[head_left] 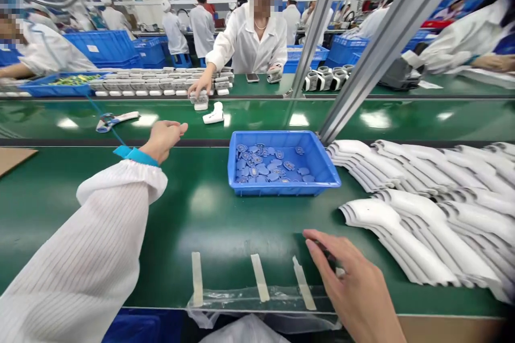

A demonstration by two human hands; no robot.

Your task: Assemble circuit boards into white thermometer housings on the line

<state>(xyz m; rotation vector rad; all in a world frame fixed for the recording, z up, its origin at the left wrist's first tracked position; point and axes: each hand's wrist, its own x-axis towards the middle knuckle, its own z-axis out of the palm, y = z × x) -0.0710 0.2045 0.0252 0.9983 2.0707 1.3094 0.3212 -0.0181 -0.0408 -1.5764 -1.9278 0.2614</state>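
Left hand (pixel 163 142) extended, loosely open, empty, just left of blue tray (pixel 284 188) holding blue parts (pixel 267 166). Right hand (pixel 354 284) half-curled, grip unclear, near stacked white plastic housings (pixel 406 233).

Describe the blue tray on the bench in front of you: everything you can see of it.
The blue plastic tray is a shallow, open-topped rectangular bin with sloping walls and a flat rim. It sits flat on the green workbench, squarely level rather than tilted. Loose small blue parts, some with shiny markings, lie scattered in one layer across its floor. Stacked white housings lie just to its right. Neither the left hand nor the right hand touches it.
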